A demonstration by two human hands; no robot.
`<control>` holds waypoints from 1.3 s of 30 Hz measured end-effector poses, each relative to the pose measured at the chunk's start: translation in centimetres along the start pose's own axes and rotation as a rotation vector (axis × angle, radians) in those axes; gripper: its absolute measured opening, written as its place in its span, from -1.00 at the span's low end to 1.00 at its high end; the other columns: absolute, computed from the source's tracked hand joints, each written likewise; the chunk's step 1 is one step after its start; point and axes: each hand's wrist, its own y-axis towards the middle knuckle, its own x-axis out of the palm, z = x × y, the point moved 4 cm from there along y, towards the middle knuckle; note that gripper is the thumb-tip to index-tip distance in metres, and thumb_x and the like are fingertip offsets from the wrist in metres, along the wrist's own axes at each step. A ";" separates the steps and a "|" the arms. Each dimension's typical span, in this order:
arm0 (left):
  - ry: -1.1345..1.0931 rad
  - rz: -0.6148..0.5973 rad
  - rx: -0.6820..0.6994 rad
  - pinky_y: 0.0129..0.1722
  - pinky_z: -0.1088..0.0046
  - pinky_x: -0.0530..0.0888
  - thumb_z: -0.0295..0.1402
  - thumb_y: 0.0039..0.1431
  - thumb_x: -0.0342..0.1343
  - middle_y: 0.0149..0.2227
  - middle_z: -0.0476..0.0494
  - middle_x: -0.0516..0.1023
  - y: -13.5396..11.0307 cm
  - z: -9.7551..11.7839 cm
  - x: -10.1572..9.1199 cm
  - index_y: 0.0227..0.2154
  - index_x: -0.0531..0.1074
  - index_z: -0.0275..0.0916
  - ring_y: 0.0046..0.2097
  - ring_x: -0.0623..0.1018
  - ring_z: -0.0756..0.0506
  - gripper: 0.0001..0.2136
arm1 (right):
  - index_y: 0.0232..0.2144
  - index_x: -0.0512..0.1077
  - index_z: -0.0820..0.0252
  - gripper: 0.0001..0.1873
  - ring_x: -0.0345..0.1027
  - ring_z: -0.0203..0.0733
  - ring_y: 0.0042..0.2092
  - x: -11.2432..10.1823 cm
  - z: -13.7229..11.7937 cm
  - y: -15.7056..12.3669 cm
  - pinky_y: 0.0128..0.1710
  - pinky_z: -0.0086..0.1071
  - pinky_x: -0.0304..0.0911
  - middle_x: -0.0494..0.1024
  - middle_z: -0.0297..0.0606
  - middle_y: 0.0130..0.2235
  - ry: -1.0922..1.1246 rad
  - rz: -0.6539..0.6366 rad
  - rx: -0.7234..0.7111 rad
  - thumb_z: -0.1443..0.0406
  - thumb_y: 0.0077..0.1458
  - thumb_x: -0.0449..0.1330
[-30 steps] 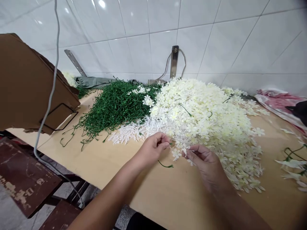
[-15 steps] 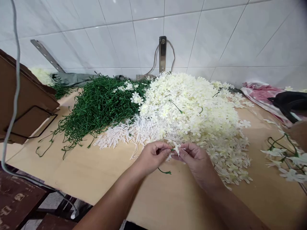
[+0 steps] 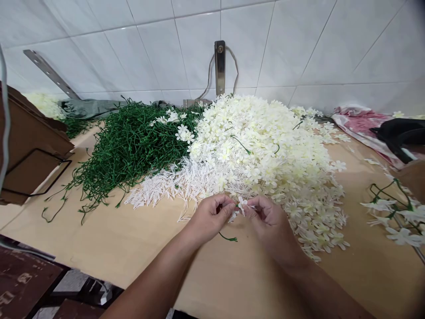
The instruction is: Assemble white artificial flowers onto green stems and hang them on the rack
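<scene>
My left hand [image 3: 210,219] is closed in a pinch around a green plastic flower stem [image 3: 229,239], whose loose end curves out below the fingers. At the stem's tip, between both hands, is a small white artificial flower [image 3: 242,204]. My right hand [image 3: 270,223] pinches at this flower with thumb and forefinger, and thin white strands poke out by its fingertips. Another white petal shape shows just under the left fingertips. Right behind the hands lies a large heap of white artificial flowers [image 3: 255,146], with a pile of white stamens [image 3: 166,186] at its left front.
A tangled heap of green stems [image 3: 116,146] lies at the back left. Brown cardboard [image 3: 29,146] and a black wire frame [image 3: 49,190] stand at far left. Assembled flower sprays [image 3: 403,237] lie at right, near a pink-and-white cloth [image 3: 361,124]. A metal bracket [image 3: 220,68] is on the tiled wall.
The view has shifted slightly. The flower between my hands has turned and shows its petals more openly, and a white petal shape now shows below the left fingertips.
</scene>
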 end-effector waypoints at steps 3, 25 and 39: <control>0.009 0.012 -0.013 -0.52 0.56 0.14 -0.24 0.04 0.01 -0.58 0.05 0.22 0.1 0.0 0.1 -0.52 0.31 -0.32 -0.52 0.18 0.08 -0.78 | -0.51 0.30 0.20 -0.80 0.17 -0.32 -0.50 0.0 0.0 0.0 -0.52 -0.44 0.09 0.31 -0.36 -0.54 -0.025 0.010 -0.030 0.19 0.03 0.07; 0.083 0.024 0.037 -0.46 0.53 0.20 -0.28 0.06 0.00 -0.55 0.02 0.28 0.3 -0.4 0.2 -0.52 0.35 -0.29 -0.47 0.25 0.05 -0.81 | -0.50 0.30 0.19 -0.80 0.21 -0.31 -0.48 -0.4 -0.2 -0.1 -0.51 -0.45 0.13 0.33 -0.34 -0.53 -0.063 0.009 -0.076 0.19 0.03 0.08; -0.116 -0.059 -0.019 -0.53 0.56 0.12 -0.27 0.02 0.02 -0.62 0.08 0.17 0.7 -0.9 0.7 -0.59 0.24 -0.29 -0.54 0.15 0.10 -0.79 | -0.53 0.26 0.17 -0.81 0.19 -0.31 -0.51 0.3 0.6 0.1 -0.51 -0.43 0.13 0.34 -0.34 -0.54 -0.067 -0.024 -0.059 0.20 0.02 0.07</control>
